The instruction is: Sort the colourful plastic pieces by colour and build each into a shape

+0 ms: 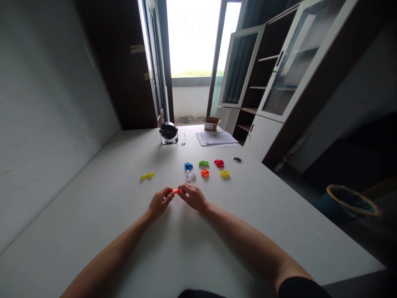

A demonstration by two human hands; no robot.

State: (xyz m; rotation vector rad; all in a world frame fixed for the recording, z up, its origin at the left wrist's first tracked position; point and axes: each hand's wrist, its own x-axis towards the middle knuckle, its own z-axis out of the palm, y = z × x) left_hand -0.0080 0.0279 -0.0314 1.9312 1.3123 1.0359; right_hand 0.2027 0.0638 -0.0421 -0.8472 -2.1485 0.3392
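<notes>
A small orange-red plastic piece (176, 191) is pinched between my two hands, just above the white table. My left hand (161, 201) has its fingertips closed on the piece's left end. On its right end, my right hand (192, 196) closes its thumb and fingers. Beyond the hands lie small piles of plastic pieces: white (190, 176), blue (188, 166), green (204, 163), orange (205, 173), red (218, 163) and yellow (225, 174). A joined zigzag of yellow pieces (147, 176) lies apart on the left. The pieces' exact shapes are too small to make out.
A small black fan-like device (169, 132) stands at the back, with a thin cable (183, 140) beside it. Papers (217, 138) and an open cardboard box (211, 123) occupy the far right. A round hole (237, 160) is set near the table's right edge.
</notes>
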